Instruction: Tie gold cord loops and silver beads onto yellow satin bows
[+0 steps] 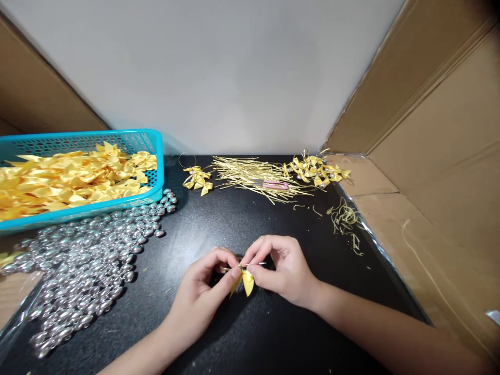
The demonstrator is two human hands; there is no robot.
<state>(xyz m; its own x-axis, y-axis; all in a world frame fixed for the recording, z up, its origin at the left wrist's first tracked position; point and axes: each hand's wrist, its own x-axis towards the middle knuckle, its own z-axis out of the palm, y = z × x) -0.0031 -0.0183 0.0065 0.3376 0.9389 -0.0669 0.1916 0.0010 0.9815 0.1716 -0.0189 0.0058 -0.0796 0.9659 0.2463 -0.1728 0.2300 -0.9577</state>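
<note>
Between my two hands is a yellow ribbon bow point(247, 283), its tails hanging down over the black table. My left hand point(209, 281) pinches the bow at its upper left, thumb and fingers closed on it. With thumb and fingertips pressed together, my right hand point(283, 268) grips a thin gold cord point(253, 264) at the bow's top; a pale end sticks out past the fingers. The bow's knot is partly hidden behind my fingertips.
A blue basket point(159, 172) of yellow bows stands left, with silver beads point(94, 260) spread before it. Farther back are gold cords point(246, 174), pink-handled snips point(275, 185), small bow groups point(197, 179) and beaded bows point(316, 169). Cord scraps point(346, 219) lie right. Cardboard walls point(441, 120) flank the table.
</note>
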